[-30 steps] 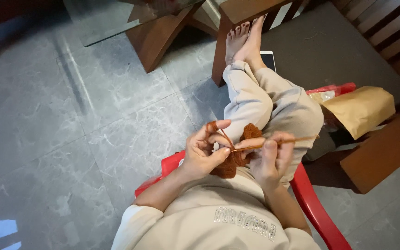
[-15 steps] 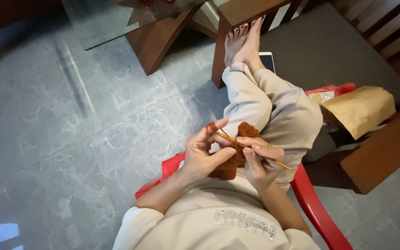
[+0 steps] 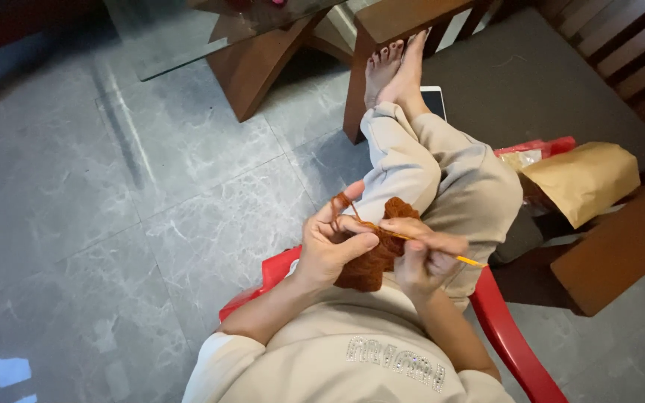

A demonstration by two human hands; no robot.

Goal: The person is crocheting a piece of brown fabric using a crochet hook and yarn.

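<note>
The person sits in a red plastic chair with legs stretched out and bare feet resting against a wooden furniture leg, and both hands meet over the lap on a piece of rust-brown crochet work. The left hand is closed on the upper left edge of the crochet work, thumb pressed across it and the forefinger raised with a strand of rust-brown yarn looped over it. The right hand is clamped on a thin yellow crochet hook, pinched between thumb and fingers; the hook's tail sticks out to the right past the knuckles while its tip runs into the stitches just beside the left thumb. The two hands are close together, nearly touching, with the crochet work hanging between and below them against the beige trousers. To the right, on a dark grey cushion, lie a brown paper bag and a red plastic bag tucked beside it, well apart from the hands. A white phone lies on the cushion near the feet. A glass-topped counter on a wooden base stands over the grey marble floor at the top
</note>
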